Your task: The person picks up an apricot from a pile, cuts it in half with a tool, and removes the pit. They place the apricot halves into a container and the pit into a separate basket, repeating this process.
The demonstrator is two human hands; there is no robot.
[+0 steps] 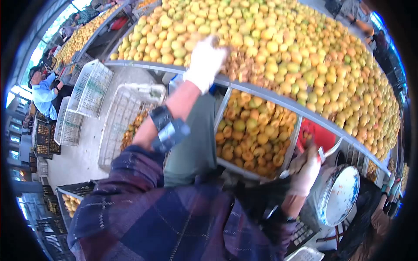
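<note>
My left hand [206, 61], in a white glove, reaches over the near edge of a sloping heap of yellow-orange apricots [278, 41]. Its fingers are smeared by motion beside a patch of brownish fruit pieces [244, 67]. Lower right, my gloved right hand [305, 173] has its fingers curled in front of a red bucket [320, 137]. A small flat pale piece shows at these fingers; what the hand grips I cannot tell. Between the hands, below the metal table edge [270, 96], sits a bin of split apricots [257, 130].
White crates [91, 87] stand on the floor to the left; a nearer crate [115, 117] holds fruit pieces. A white basin with a blue rim [342, 195] is right of my right hand. A person in light blue [43, 95] sits far left. Another fruit-laden table [80, 39] runs behind.
</note>
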